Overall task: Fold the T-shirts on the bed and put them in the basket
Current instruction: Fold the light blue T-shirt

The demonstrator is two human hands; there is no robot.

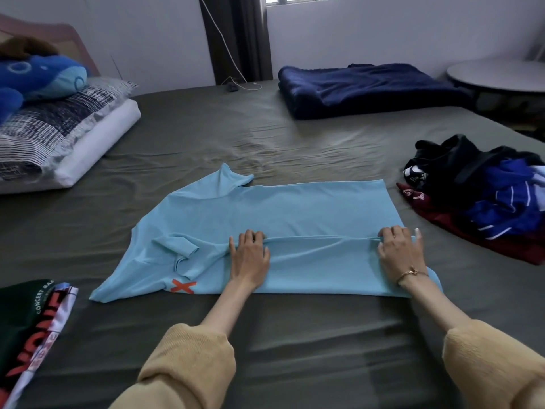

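Rumpled olive-grey sheet covers the wide bed, its cloth creased into soft ripples toward the far side. Spread in the middle lies a light blue T-shirt, smooth knit, lying sideways with one short sleeve pointing away and the other folded onto the body; an orange X is printed near its near edge. The near long edge is doubled over into a low ridge. The left hand and the right hand rest on that fold, fingers curled and pinching the ridge of cloth. Mustard sleeves of fuzzy knit cover both forearms, and a thin chain bracelet circles the right wrist. At right sits a loose heap of clothes, black, blue and dark red. A folded navy blanket lies at the far side, striped pillows at left.
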